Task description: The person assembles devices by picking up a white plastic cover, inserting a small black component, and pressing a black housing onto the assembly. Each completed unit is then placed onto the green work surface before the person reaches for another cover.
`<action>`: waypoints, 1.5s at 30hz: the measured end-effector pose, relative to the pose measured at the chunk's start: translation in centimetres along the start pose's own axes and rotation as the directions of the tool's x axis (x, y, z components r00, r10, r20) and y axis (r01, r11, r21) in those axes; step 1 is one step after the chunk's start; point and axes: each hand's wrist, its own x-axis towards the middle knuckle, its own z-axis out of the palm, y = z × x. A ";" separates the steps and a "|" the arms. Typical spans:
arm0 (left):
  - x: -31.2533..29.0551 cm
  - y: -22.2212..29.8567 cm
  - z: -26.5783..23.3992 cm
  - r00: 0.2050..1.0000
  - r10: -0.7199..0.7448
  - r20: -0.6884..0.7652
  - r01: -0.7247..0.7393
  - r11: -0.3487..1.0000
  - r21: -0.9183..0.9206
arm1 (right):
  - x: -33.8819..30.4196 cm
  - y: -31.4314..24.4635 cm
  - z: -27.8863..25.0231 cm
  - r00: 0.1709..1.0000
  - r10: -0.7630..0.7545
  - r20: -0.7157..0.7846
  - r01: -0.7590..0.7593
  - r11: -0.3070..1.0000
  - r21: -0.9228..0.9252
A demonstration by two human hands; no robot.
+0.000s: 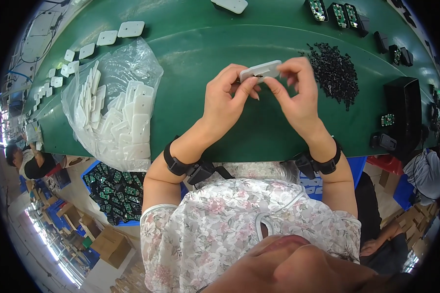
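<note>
Over the green table, a white plastic cover (262,69) with rounded corners is raised and tilted between my hands. My left hand (226,95) is closed on its left end, thumb in front and fingers behind. A small black part (258,76) shows against the cover by my left thumb; its exact shape is too small to tell. At the cover's right end, my right hand (299,93) pinches with thumb and forefinger, the fingers slightly blurred. Right of that hand lies a heap of small black plastic parts (333,73).
A clear plastic bag (149,63) full of white covers (115,124) lies at left. More covers (107,37) line up behind it. Black housings with green circuit boards (338,15) stand far right, near a black box (403,110). A blue bin of boards (115,193) sits below left.
</note>
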 end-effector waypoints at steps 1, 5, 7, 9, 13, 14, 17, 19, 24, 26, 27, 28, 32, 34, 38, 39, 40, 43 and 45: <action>0.0 0.1 0.0 1.000 -0.013 -0.008 0.013 0.999 -0.030 | 0.4 -0.5 -0.4 0.998 -0.005 -0.066 0.003 1.000 -0.029; 0.0 0.1 0.5 0.999 -0.008 0.039 0.008 1.000 -0.018 | 0.5 0.4 -1.0 1.000 -0.001 0.000 0.001 0.999 -0.054; -0.1 0.0 0.4 0.998 0.003 0.055 -0.006 0.998 0.061 | 0.1 1.2 -1.0 0.990 0.087 0.110 -0.092 0.995 0.041; -0.3 -0.1 0.3 0.996 -0.020 0.082 0.014 0.998 0.067 | 0.3 1.1 -1.4 0.961 0.206 0.183 -0.219 0.974 0.053; 0.0 -0.2 -0.4 0.976 -0.169 0.136 0.179 0.982 -0.064 | 0.4 0.3 -1.2 0.892 0.388 0.234 -0.413 0.908 0.068; 0.3 0.1 -0.5 0.976 -0.164 0.143 0.175 0.983 -0.064 | 0.5 0.5 -1.1 0.876 0.428 0.224 -0.454 0.887 0.082; 1.1 0.7 -1.6 0.985 -0.167 0.041 0.171 0.974 -0.148 | 2.7 1.0 -2.2 0.943 0.211 0.257 -0.247 0.962 0.117; 1.9 -0.1 -3.2 0.985 -0.160 -0.062 0.163 0.986 0.046 | 6.7 2.2 -3.9 0.991 0.110 0.070 -0.089 0.965 -0.245; 3.3 -1.8 -3.8 0.948 0.316 -0.033 -0.197 0.668 0.718 | 15.6 6.1 -7.9 0.979 -0.125 -0.160 -0.099 0.396 -0.913; 3.1 -1.6 -3.4 0.953 0.302 -0.019 -0.186 0.637 0.748 | 17.1 7.9 -9.1 0.975 0.220 0.031 -0.039 0.308 -0.951; 2.9 -1.5 -3.2 0.960 0.281 -0.010 -0.170 0.608 0.775 | 17.0 8.3 -9.1 0.974 0.224 0.033 -0.040 0.310 -0.950; 2.5 -1.0 -2.9 0.960 0.279 -0.020 -0.161 0.608 0.778 | 16.5 7.9 -8.6 0.992 0.127 0.007 -0.044 0.396 -0.917; 0.8 0.1 -2.3 0.972 0.235 0.028 -0.101 0.303 0.948 | 10.4 4.5 -7.0 0.999 0.002 0.051 0.011 0.970 -0.244; 0.4 -0.1 -2.3 0.982 0.186 0.043 -0.090 0.252 0.963 | 5.4 1.5 -6.3 0.992 0.053 0.116 -0.037 0.990 -0.136; 0.3 -0.6 -2.5 0.975 0.183 0.130 -0.167 0.204 0.965 | -2.2 0.1 -6.4 0.975 0.000 0.223 0.100 0.893 -0.438; 0.4 -0.8 -2.7 0.963 0.203 0.177 -0.214 0.181 0.960 | -3.6 0.5 -6.3 0.975 0.036 0.217 0.067 0.892 -0.447; 0.6 -1.2 -3.0 0.966 0.197 0.169 -0.205 0.180 0.962 | -4.7 0.8 -6.1 0.975 0.074 0.210 0.030 0.890 -0.456; 0.9 -2.1 -3.9 0.917 0.299 0.264 -0.321 0.161 0.933 | -4.9 0.0 -5.7 0.970 -0.039 0.241 0.166 0.831 -0.531; 1.3 -2.0 -3.8 0.917 0.351 0.190 -0.293 0.268 0.918 | -4.7 0.3 -5.6 0.965 0.005 0.262 0.138 0.839 -0.526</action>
